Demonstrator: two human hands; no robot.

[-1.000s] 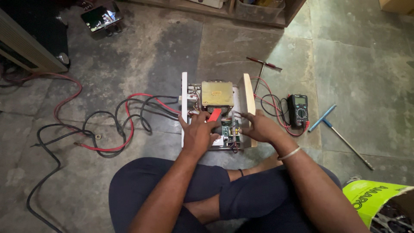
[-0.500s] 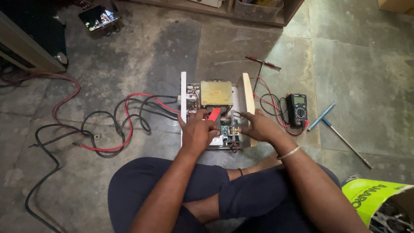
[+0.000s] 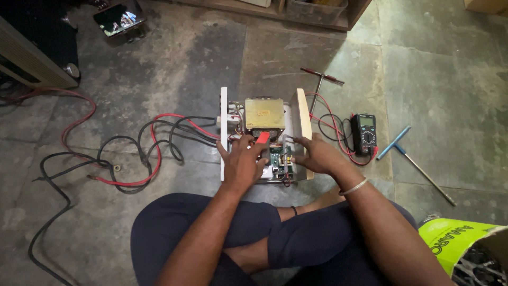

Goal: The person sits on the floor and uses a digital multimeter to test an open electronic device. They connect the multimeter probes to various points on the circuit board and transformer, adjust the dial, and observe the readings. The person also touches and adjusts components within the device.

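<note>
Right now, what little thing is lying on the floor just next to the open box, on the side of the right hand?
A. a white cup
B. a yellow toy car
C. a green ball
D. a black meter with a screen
D: a black meter with a small screen lies on the floor beside the open box, just past the right hand, with red wires looping around it.
</note>
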